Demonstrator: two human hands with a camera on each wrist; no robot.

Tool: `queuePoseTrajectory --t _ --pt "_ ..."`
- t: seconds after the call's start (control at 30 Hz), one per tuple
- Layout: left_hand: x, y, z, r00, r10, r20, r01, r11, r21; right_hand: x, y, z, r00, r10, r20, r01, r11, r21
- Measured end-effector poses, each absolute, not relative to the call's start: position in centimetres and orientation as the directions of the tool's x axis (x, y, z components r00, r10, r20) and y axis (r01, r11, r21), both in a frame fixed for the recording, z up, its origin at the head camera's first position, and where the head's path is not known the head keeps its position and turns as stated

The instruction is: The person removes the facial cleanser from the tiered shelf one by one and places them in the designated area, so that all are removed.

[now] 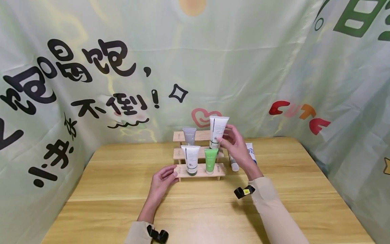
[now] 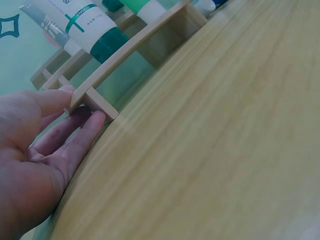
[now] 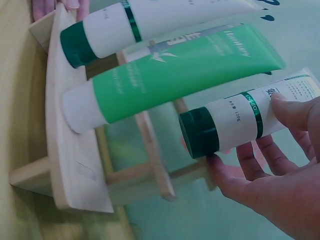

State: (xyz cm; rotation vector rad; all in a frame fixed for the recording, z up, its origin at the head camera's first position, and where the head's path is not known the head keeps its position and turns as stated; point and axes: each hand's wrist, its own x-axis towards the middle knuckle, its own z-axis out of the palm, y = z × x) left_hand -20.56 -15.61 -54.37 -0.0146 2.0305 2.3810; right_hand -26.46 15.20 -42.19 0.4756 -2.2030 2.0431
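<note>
White tube (image 1: pixel 217 128), cap down, is pinched in the right hand (image 1: pixel 236 145) at the stand's (image 1: pixel 200 172) right end, near the worktop's (image 1: pixel 195 210) far edge; the left hand (image 1: pixel 162 182) pinches the stand's near-left corner. Probably light and squeezable, it's best held low, by the cap (image 3: pixel 197 132).

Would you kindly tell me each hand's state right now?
Left hand: closed, gripping the light wooden three-tier stand.
Right hand: holding a white squeeze tube with a dark green cap.
</note>
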Motion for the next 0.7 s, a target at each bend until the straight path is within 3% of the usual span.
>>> queuePoseTrajectory --t 0.7 --pt "-20.7 -15.6 -54.3 -1.000 -0.002 -0.020 -0.019 -0.145 0.989 -22.9 20.2 -41.2 -0.914 -0.007 0.407 -0.405 0.101 -0.909"
